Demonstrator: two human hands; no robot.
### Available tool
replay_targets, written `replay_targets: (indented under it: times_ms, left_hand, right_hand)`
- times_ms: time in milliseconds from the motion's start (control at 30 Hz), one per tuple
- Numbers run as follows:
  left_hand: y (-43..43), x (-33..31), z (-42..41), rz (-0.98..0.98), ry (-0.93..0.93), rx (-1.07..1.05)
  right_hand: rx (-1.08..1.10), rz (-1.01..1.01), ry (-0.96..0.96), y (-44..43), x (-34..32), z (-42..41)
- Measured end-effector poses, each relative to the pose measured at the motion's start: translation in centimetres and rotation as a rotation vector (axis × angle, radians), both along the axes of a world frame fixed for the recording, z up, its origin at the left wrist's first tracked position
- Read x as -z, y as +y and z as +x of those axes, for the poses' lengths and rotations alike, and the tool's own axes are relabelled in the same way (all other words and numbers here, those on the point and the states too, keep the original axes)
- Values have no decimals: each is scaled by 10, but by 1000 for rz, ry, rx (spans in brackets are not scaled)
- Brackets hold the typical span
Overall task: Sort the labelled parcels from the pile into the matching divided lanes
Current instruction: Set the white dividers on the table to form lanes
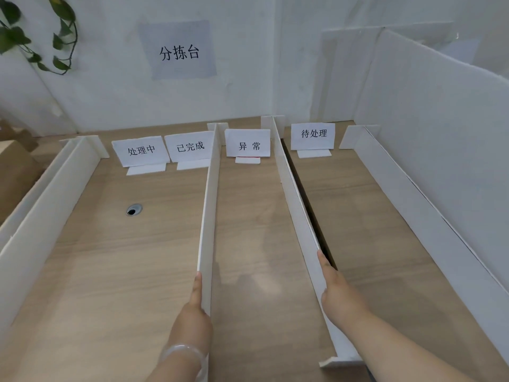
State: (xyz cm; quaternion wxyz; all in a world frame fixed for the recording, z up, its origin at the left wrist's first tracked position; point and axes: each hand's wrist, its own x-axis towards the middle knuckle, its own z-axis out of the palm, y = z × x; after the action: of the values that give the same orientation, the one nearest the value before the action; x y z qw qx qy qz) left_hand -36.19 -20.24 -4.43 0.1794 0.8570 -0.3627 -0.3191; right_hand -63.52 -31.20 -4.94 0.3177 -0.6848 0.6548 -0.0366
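- Wooden desk (124, 266) against a white wall, split by upright white boards into lanes (248, 216).
- Label cards (249, 143): four, standing at the far end.
- Left hand (194, 307): fingers straight, pressed together, flat against the left divider (210, 202).
- Right hand (337, 293): fingers straight, flat against the right divider (287, 186).
- Cardboard boxes (13, 166): far left, outside the lanes.

A makeshift sorting station: wall sign (179, 52) reading 分拣台, white foam-board dividers (208, 213), labelled lane cards (249, 142) on wooden table (115, 257).
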Motion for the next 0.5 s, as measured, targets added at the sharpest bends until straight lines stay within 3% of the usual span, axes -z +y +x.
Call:
replay_targets:
  times_ms: [500]
  left_hand:
    - [35,-2,-14,-25,19,-36]
  right_hand:
    - [17,52,-10,32,-8,-2]
